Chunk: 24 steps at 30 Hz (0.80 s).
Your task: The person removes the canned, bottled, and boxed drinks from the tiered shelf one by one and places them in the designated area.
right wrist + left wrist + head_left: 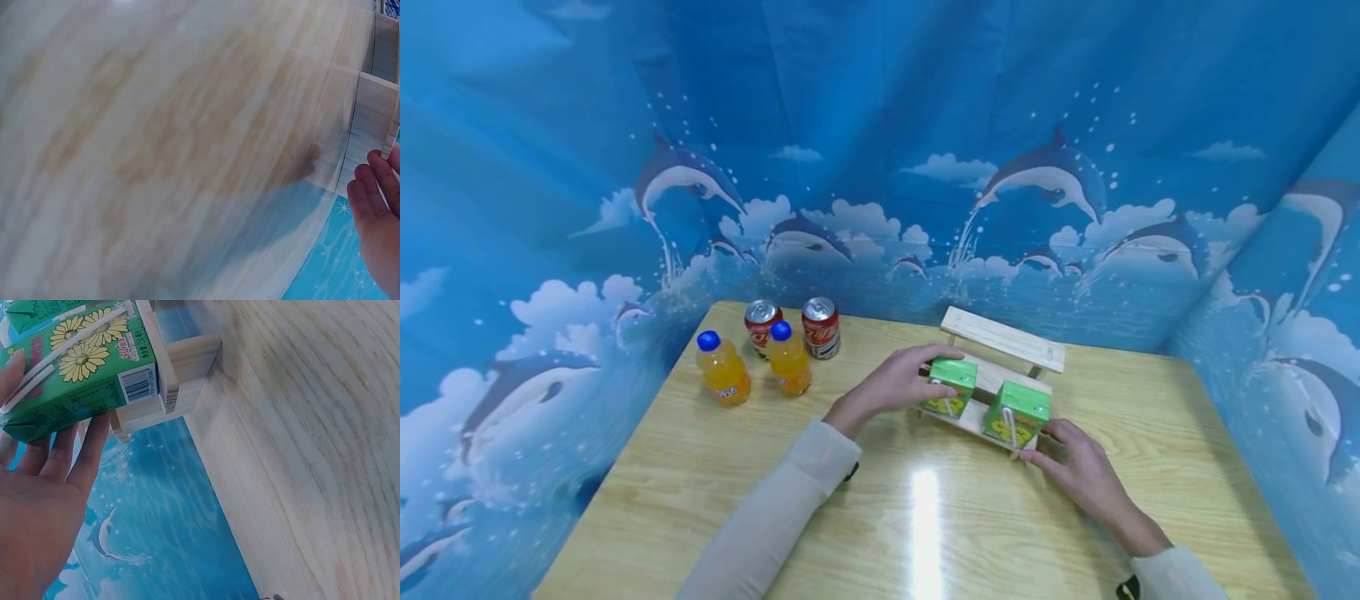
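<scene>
A small stepped wooden shelf [1002,339] stands on the table, with two green drink cartons on its lowest step. My left hand [901,381] grips the left drink carton [950,385], thumb on the front and fingers over the back. In the left wrist view, that carton [81,369] shows yellow flowers and a white straw, and my left hand [47,506] holds it from below in the picture. My right hand [1084,468] holds the shelf's right end beside the right drink carton [1018,414]. In the right wrist view, fingertips [375,156] touch the board's edge.
Two orange soda bottles with blue caps, a left bottle [724,371] and a right bottle [790,362], stand on the table [760,483] at the left. Behind them are two red cans, one can [758,321] partly hidden, another can [822,329] beside it. A dolphin-print curtain [880,150] surrounds the table.
</scene>
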Each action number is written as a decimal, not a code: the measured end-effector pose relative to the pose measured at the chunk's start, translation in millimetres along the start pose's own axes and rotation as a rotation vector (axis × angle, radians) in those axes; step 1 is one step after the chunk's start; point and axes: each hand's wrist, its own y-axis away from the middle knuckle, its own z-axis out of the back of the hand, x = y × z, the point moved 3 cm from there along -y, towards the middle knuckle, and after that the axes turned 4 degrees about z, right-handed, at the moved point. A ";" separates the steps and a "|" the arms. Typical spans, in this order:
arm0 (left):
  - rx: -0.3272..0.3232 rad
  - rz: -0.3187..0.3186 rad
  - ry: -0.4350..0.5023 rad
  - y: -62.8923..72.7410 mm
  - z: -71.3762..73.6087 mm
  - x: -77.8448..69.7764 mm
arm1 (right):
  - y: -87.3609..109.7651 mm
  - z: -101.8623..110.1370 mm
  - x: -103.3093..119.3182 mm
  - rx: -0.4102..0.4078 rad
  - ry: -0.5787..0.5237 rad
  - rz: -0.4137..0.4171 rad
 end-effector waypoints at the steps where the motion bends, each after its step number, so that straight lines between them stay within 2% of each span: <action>1: -0.004 0.001 0.003 0.9 0.2 0.2 | 0.1 0.0 -0.2 -0.001 -0.002 0.002; 6: -0.025 0.018 0.029 8.3 4.6 2.4 | 0.3 -0.2 -0.9 -0.007 -0.005 0.014; 11: -0.053 0.029 0.060 18.4 15.3 8.3 | 0.1 -0.4 -0.7 -0.008 -0.003 0.016; 17: -0.092 0.077 0.088 34.5 31.1 18.8 | -0.3 0.2 -0.2 -0.007 -0.003 0.016; 24: -0.153 0.120 0.078 57.0 46.6 32.5 | 0.1 0.6 0.5 -0.007 -0.006 0.019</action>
